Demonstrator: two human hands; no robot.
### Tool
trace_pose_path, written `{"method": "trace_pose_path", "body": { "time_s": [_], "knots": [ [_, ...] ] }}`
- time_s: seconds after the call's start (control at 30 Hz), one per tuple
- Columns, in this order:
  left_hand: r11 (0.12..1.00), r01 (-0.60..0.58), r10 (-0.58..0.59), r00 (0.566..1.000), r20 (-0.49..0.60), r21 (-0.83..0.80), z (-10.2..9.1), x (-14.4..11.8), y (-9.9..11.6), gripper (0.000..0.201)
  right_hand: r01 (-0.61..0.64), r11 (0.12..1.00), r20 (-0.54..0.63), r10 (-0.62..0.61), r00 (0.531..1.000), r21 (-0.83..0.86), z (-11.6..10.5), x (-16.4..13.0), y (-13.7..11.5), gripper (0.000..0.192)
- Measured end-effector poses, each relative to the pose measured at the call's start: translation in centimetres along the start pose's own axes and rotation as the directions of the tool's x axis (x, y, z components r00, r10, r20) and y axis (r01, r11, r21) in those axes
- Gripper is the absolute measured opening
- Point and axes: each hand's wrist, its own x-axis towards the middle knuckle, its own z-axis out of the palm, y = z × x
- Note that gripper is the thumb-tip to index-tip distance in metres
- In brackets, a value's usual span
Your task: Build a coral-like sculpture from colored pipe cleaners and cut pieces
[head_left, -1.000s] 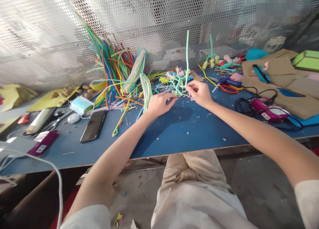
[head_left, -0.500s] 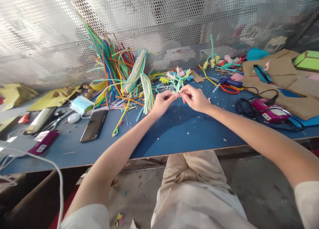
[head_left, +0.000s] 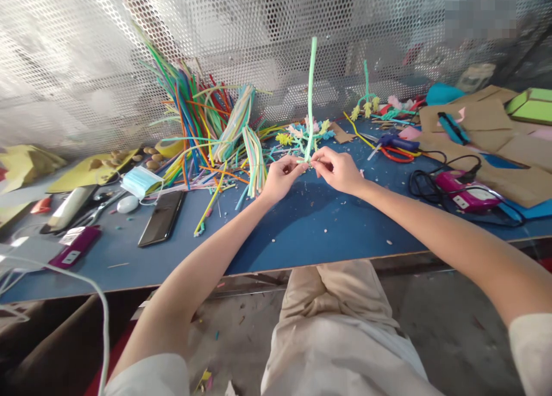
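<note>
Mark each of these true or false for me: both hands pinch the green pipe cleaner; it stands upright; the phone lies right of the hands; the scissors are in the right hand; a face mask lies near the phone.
1. Both hands, left hand and right hand, pinch the green pipe cleaner. True.
2. It stands upright. True.
3. The phone lies right of the hands. False: it lies to their left.
4. The scissors are in the right hand. False: they lie on the table.
5. A face mask lies near the phone. True.
</note>
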Motion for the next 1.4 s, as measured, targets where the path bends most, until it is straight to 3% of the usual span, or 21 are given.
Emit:
{"method": "trace_pose_path", "body": {
  "time_s": [0.27, 0.33, 0.4, 0.47, 0.53, 0.6, 0.63, 0.7, 0.8, 0.97, 1.17, 1.3, 1.4],
  "knots": [
    [0.998, -0.003, 0.000, 0.999, 0.052, 0.065, -0.5, 0.1, -0.4, 0.040, -0.008, 1.000, -0.032, 0.008, 0.999, -0.004, -0.2, 0.1, 0.2, 0.022],
    [0.997, 0.008, -0.016, 0.994, 0.104, 0.078, -0.9, 0.2, -0.5, 0.039, -0.032, 1.000, -0.069, 0.031, 0.997, -0.002, -0.4, 0.2, 0.3, 0.022],
    [0.997, 0.023, -0.041, 0.972, 0.231, 0.080, -1.4, 0.4, -0.3, 0.038, -0.048, 0.999, -0.117, 0.048, 0.992, -0.003, -0.7, 0.3, 0.5, 0.021],
    [0.995, 0.044, -0.081, 0.892, 0.445, 0.093, -2.2, 0.6, -0.1, 0.037, -0.066, 0.998, -0.164, 0.064, 0.984, -0.009, -0.9, 0.4, 0.9, 0.020],
    [0.989, 0.051, -0.128, 0.763, 0.633, 0.137, -3.0, 0.9, 0.2, 0.035, -0.091, 0.996, -0.200, 0.086, 0.976, -0.012, -1.1, 0.5, 1.4, 0.020],
    [0.982, 0.033, -0.160, 0.667, 0.728, 0.186, -3.8, 1.1, 0.3, 0.032, -0.116, 0.993, -0.230, 0.111, 0.967, -0.009, -1.2, 0.6, 1.9, 0.021],
    [0.978, 0.015, -0.167, 0.645, 0.745, 0.206, -4.2, 1.2, 0.3, 0.031, -0.127, 0.992, -0.244, 0.121, 0.962, -0.006, -1.3, 0.7, 2.1, 0.021],
    [0.970, -0.025, -0.167, 0.654, 0.738, 0.242, -4.7, 1.3, 0.3, 0.029, -0.142, 0.990, -0.263, 0.136, 0.955, -0.006, -1.3, 0.8, 2.5, 0.021],
    [0.950, -0.074, -0.160, 0.720, 0.675, 0.305, -5.0, 1.4, 0.2, 0.029, -0.147, 0.989, -0.273, 0.144, 0.951, 0.010, -1.2, 0.9, 2.9, 0.021],
    [0.943, -0.122, -0.105, 0.774, 0.625, 0.309, -4.7, 1.3, -0.1, 0.036, -0.204, 0.939, -0.233, 0.272, 0.934, 0.278, -0.8, 1.2, 3.7, 0.033],
    [0.905, -0.313, 0.042, 0.741, 0.670, 0.289, -3.8, 0.9, -1.1, 0.047, -0.297, 0.799, -0.184, 0.446, 0.876, 0.523, -0.2, 1.8, 5.1, 0.044],
    [0.902, -0.336, 0.072, 0.738, 0.671, 0.272, -3.2, 0.7, -1.4, 0.041, -0.314, 0.718, -0.171, 0.515, 0.840, 0.621, -0.2, 2.1, 5.9, 0.048],
    [0.900, -0.337, 0.074, 0.743, 0.666, 0.276, -3.0, 0.6, -1.3, 0.033, -0.309, 0.692, -0.158, 0.522, 0.838, 0.652, -0.2, 2.2, 6.1, 0.043]
  ]
}}
